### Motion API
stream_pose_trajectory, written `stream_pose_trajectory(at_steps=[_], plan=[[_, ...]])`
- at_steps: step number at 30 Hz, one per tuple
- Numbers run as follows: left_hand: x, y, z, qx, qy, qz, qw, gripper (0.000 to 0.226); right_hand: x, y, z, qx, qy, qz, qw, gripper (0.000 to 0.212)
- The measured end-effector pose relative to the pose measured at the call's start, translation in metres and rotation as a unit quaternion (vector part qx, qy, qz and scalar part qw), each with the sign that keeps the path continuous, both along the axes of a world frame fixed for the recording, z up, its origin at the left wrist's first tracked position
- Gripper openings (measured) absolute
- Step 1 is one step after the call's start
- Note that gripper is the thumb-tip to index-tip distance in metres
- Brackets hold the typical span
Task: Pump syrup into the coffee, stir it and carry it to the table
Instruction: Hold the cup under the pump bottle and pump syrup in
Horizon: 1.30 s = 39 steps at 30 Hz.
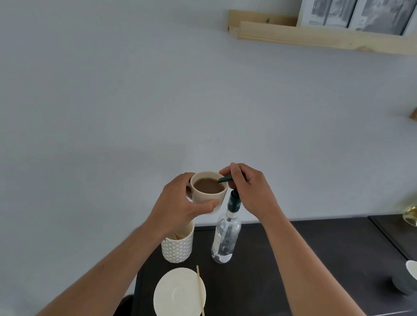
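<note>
Syrup bottle point(226, 238) is standing on the dark worktop point(293, 268), one only. Left hand point(182, 206) is holding the single coffee cup point(208, 189) raised beside the bottle's neck, its grip clamped round the cup wall. Right hand point(246, 187) is pressing on the pump head point(225, 179), fingers closed on it, spout over the rim. Risk, as I judge: cup drifting off the spout, syrup dripping down the bottle. Near the bottle's base: one saucer point(178, 299), one wooden stirrer point(201, 300), one patterned holder point(176, 246).

patterned cup point(176, 246), wooden shelf point(341, 38), framed prints point(356, 11)
</note>
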<state>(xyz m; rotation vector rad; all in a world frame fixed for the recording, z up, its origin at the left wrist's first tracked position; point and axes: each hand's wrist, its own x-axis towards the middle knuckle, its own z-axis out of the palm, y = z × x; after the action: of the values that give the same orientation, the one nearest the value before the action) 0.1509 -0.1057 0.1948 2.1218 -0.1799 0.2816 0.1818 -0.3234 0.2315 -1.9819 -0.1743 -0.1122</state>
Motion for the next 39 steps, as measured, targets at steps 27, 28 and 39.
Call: stream_pose_trajectory(at_steps=[27, 28, 39], plan=[[-0.017, -0.003, 0.003, -0.016, 0.002, -0.012, 1.0, 0.059, 0.001, 0.0, 0.024, 0.007, 0.04, 0.024, 0.999, 0.038], [-0.018, -0.003, 0.003, -0.018, 0.002, -0.012, 1.0, 0.058, 0.0, 0.0, 0.024, 0.0, 0.037, 0.023, 0.999, 0.037], [-0.039, 0.007, -0.024, -0.031, 0.039, -0.003, 0.999, 0.064, -0.001, -0.023, -0.002, 0.016, 0.072, -0.002, 0.997, 0.08]])
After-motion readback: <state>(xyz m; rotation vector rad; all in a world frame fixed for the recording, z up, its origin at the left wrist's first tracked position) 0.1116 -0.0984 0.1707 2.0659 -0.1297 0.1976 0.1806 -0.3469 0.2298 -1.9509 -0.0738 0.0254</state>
